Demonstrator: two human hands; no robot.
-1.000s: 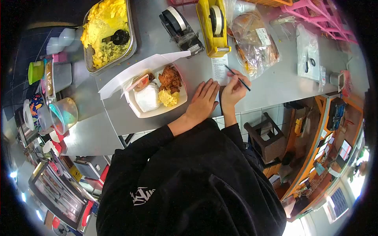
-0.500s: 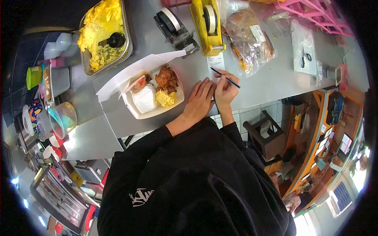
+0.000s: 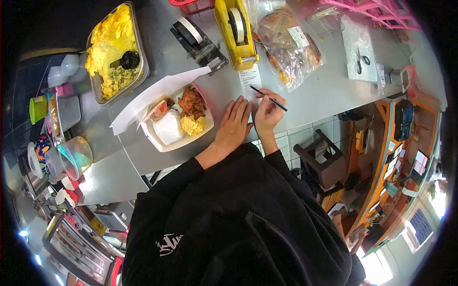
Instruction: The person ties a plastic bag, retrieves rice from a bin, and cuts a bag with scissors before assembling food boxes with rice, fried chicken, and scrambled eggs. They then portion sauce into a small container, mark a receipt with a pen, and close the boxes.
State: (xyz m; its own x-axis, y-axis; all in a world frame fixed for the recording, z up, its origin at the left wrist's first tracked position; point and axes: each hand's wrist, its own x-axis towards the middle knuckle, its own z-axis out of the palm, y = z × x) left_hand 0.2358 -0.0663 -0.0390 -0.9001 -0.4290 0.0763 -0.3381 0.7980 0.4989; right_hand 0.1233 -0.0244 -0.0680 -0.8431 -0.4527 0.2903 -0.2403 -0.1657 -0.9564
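Observation:
My left hand (image 3: 233,126) lies flat on the steel counter with its fingers stretched out, beside a paper slip. In my right hand (image 3: 268,112) is a slim black pen (image 3: 274,102), its tip over the printed paper slip (image 3: 249,81). The top of the slip is against the yellow tape dispenser (image 3: 237,35). To the left of my hands, an open white box (image 3: 179,143) holds fried chicken (image 3: 192,102), yellow mash (image 3: 192,125), a white wrapped item (image 3: 168,127) and a small packed cup.
A metal tray (image 3: 144,62) of yellow food with a black scoop stands upper left. Near the dispenser are a black tape dispenser (image 3: 202,45) and a plastic bag of food (image 3: 291,45). Scissors (image 3: 362,63) lie farther right. A dark stool (image 3: 324,159) stands beyond the counter edge.
The whole view has shifted, with the counter items slightly farther left. The pen tip is farther from the dispenser, and my right hand is a little apart from my left.

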